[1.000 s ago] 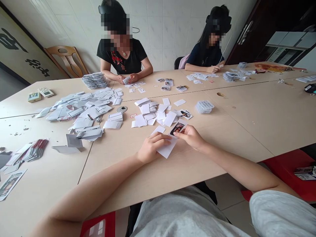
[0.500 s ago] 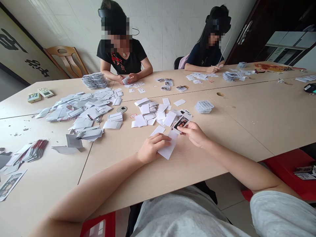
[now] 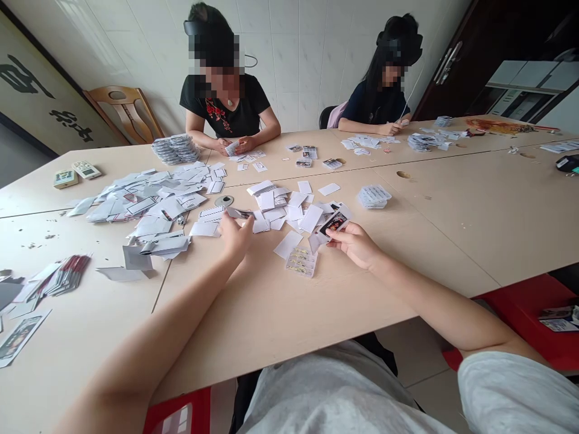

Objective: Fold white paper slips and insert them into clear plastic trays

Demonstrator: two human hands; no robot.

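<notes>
My left hand (image 3: 237, 236) is closed, pinching a white card with dark print (image 3: 239, 213) by its edge, left of a heap of white paper cards (image 3: 275, 205). My right hand (image 3: 357, 244) is wrapped round several cards with black printed fronts (image 3: 335, 223), white pieces sticking out below them. Between my hands, on the table, lies a small clear compartment box (image 3: 301, 263) with gold-coloured pieces inside, too small to name. A blank white card (image 3: 287, 244) rests against its upper left side.
A large pile of white papers (image 3: 154, 193) spreads at the left. A stack of clear boxes (image 3: 374, 196) stands beyond my right hand. Across the table (image 3: 253, 325) sit two people (image 3: 228, 108) (image 3: 384, 102), handling small pieces. A round grey-white disc (image 3: 224, 201) lies near the heap.
My left hand has moved left and away from my right, and now holds a printed card. The clear box, hidden before, shows on the table. My right hand keeps its cards in place.
</notes>
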